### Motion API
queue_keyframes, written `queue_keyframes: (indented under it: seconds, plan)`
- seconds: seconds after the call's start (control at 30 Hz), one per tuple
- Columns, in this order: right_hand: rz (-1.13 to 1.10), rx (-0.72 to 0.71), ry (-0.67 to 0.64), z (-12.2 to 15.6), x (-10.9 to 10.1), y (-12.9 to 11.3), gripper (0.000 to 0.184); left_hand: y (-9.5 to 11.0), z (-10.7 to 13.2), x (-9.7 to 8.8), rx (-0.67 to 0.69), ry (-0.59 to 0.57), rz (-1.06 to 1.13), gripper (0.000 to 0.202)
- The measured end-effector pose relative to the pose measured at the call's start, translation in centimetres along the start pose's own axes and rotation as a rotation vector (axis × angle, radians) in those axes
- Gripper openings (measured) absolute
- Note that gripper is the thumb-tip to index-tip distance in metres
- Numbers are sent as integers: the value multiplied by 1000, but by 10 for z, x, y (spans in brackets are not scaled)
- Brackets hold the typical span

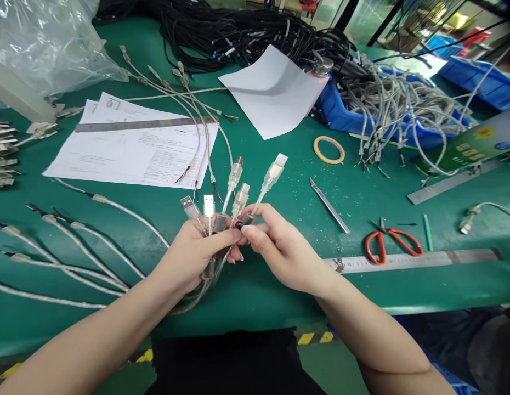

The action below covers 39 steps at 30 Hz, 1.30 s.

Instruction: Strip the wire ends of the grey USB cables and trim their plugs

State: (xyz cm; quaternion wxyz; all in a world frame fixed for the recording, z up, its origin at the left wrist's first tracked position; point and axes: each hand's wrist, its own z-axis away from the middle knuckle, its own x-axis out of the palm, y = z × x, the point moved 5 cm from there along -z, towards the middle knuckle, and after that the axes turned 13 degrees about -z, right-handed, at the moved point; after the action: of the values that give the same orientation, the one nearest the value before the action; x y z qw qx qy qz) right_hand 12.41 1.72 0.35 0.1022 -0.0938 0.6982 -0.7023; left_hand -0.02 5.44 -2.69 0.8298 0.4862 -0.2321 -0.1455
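My left hand [201,244] is closed around a bunch of clear-jacketed USB cables [209,207], their plugs standing up above the fingers. Two flat plugs are on the left of the bunch, and squarer plugs [235,173] rise to the right. Between thumb and fingers, my right hand [275,241] pinches one USB cable [275,171] whose flat plug points up and right. A small black piece [239,225] shows where the two hands meet; what it belongs to is unclear. Below the left hand the cables curve down toward the table edge, partly hidden.
Cable ends with stripped wires [78,225] lie at left. Printed sheets [135,148] sit under a steel ruler [143,125]. Right are a craft knife [329,206], red-handled pliers [392,241], a long ruler [436,259], a tape roll [329,138] and a blue bin [341,112] of cables.
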Motion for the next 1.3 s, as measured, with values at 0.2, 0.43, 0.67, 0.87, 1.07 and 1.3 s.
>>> queue_keyframes:
  seconds: [0.2,0.43,0.67,0.87,1.07,1.3]
  plan:
    - [177,-45,215,-3,-17,4,34,-4,4,1,-76,-46,-28,10]
    - [-52,30,45,-6,-12,10,22,-5,3,-2,-82,-26,-2,7]
    - [-485,56,171,-11,-18,18,31,-6,7,2,-115,-118,61,10]
    - [-687,40,290,-13,-23,18,17,-5,10,5,-150,-194,97,13]
    - [-627,-4,280,-12,-24,18,15,-3,11,6,-98,-209,63,7]
    - [-629,5,306,-9,-25,15,13,-4,13,7,-96,-218,76,8]
